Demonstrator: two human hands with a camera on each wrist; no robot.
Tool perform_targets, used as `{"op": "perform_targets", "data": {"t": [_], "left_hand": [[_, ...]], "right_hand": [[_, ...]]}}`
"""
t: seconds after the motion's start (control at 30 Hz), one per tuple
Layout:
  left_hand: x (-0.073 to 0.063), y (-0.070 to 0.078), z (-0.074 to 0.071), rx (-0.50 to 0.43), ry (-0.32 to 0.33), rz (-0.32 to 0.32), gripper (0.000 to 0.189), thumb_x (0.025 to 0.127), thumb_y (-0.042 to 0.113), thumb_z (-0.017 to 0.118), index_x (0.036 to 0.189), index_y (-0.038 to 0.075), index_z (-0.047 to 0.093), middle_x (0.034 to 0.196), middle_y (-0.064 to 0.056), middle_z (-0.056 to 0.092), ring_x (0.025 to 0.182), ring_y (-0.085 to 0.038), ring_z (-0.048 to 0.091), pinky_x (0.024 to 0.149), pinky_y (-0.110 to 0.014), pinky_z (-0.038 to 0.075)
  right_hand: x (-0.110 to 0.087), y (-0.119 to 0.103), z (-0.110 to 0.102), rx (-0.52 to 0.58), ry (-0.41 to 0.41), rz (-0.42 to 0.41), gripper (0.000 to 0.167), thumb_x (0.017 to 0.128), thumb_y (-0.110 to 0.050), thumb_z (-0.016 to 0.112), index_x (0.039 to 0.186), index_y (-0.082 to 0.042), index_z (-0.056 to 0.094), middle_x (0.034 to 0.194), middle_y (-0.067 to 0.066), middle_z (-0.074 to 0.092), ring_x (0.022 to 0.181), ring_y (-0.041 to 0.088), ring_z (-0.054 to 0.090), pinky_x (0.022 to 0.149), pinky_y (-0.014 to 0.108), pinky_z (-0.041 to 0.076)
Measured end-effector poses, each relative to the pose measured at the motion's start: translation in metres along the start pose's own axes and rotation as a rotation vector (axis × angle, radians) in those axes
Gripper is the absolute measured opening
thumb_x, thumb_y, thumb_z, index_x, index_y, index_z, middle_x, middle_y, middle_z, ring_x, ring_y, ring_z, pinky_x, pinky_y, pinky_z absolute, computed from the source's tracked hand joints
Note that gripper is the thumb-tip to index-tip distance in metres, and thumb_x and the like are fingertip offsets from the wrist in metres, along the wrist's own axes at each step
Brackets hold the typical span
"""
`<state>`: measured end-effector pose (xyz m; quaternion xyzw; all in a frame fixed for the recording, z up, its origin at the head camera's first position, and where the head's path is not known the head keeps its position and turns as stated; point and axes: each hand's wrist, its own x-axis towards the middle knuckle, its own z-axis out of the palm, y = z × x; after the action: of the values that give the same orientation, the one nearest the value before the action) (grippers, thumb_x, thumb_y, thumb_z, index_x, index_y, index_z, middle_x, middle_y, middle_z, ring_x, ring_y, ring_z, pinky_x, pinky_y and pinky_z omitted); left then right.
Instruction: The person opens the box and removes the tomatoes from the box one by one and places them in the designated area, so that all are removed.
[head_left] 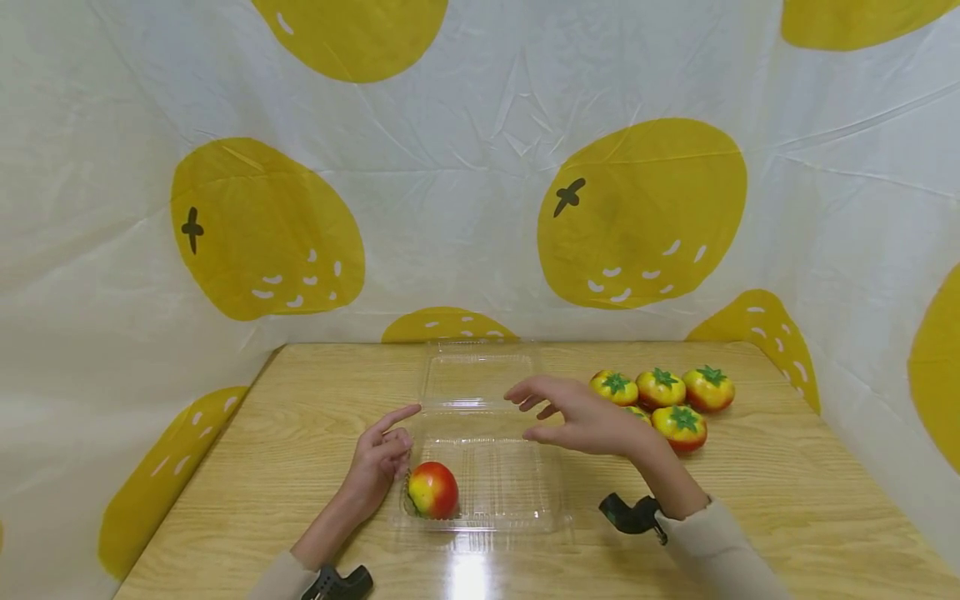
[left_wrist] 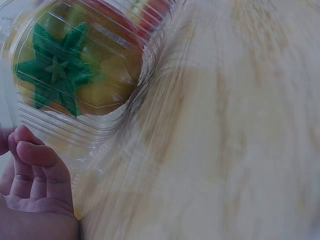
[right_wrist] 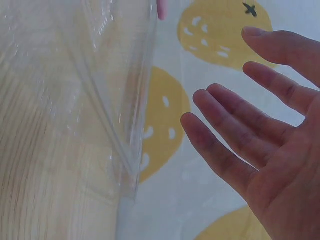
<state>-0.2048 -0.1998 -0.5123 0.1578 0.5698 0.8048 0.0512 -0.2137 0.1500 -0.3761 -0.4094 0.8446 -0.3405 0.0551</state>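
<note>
A clear plastic clamshell box (head_left: 510, 479) lies on the table with its lid (head_left: 483, 379) folded back, away from me. One red-and-yellow tomato-like fruit (head_left: 433, 490) lies on its side in the box's near left corner. Its green star-shaped leaf top (left_wrist: 56, 70) faces the left wall. My left hand (head_left: 372, 467) is beside that wall, index finger extended toward the hinge and the other fingers loosely bent. Whether it touches the plastic is unclear. Above the box's right side, my right hand (head_left: 581, 417) hovers with fingers spread and nothing between them.
Several similar fruits (head_left: 708, 387) stand grouped at the back right of the wooden table (head_left: 300, 417), leaf tops up, partly behind my right hand. A white cloth (head_left: 450, 233) printed with yellow fruit hangs behind the table and along both sides.
</note>
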Motion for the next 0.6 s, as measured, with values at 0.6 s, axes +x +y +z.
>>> {"op": "perform_targets", "data": {"t": [0.6], "left_hand": [[0.000,-0.001,0.001,-0.011,0.005,-0.002,0.051,0.100,-0.005,0.046,0.151,-0.005,0.043,0.077,0.007,0.063,0.055,-0.005,0.052,0.050,-0.017,0.046]], "right_hand": [[0.036,-0.022,0.021,-0.067,-0.177,-0.018,0.051,0.095,-0.018,0.073,0.142,-0.009,0.055,0.137,0.007,0.063,0.121,0.024,0.064,0.098,0.044,0.059]]}}
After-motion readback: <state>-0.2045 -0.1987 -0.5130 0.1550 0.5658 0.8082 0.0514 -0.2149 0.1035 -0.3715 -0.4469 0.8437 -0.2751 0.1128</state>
